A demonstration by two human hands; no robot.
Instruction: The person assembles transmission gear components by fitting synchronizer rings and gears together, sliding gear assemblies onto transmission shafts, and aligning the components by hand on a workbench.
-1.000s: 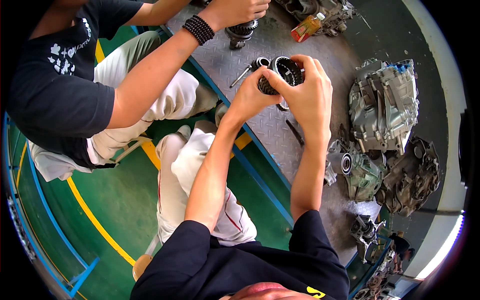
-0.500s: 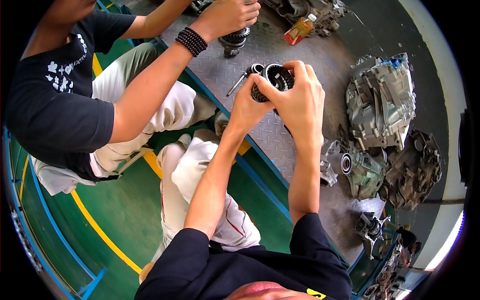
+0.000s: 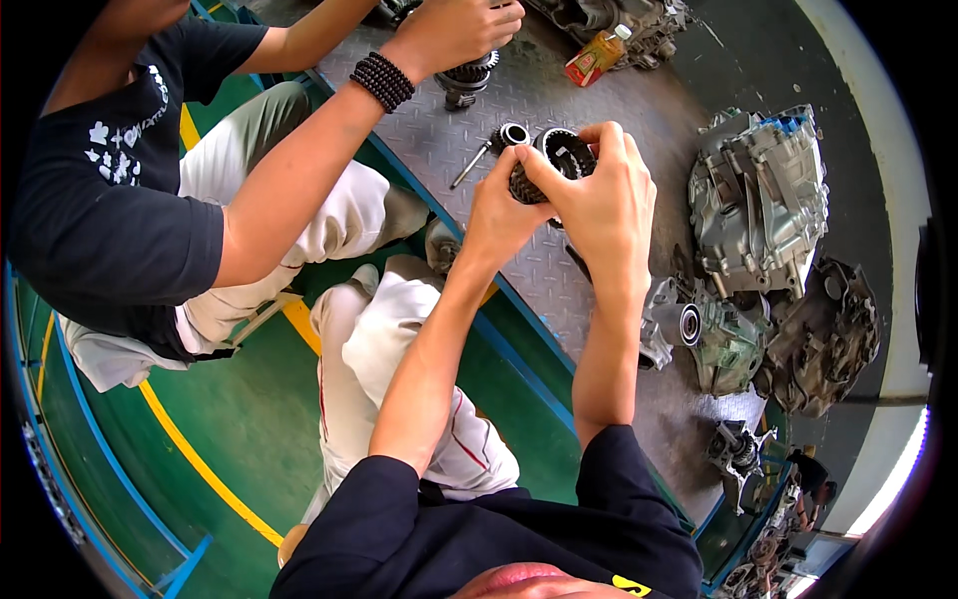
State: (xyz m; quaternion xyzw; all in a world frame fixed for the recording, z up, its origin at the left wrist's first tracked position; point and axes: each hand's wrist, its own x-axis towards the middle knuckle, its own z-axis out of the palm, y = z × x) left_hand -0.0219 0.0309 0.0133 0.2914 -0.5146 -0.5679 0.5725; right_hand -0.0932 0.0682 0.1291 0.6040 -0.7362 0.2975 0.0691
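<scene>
left hand (image 3: 504, 215), right hand (image 3: 616, 200): grip wrapped around toothed ring (image 3: 571, 147) over metal bench (image 3: 544, 270)

From my remote station I view the wearer's dark, short-sleeved top (image 3: 489, 534), with loose sleeves (image 3: 344, 514) and a yellow marking (image 3: 632, 585); pale trousers (image 3: 384, 334) trimmed with thin red piping (image 3: 469, 451); left hand (image 3: 499, 218) and right hand (image 3: 616, 200) bare.

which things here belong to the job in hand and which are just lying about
In hand:
- dark toothed ring, held by left hand and right hand

Lying about:
- drink bottle
- silver metal housing
- greenish casing

Thin rod and small ring lie untouched nearby; whether they belong, I can't tell.
</scene>
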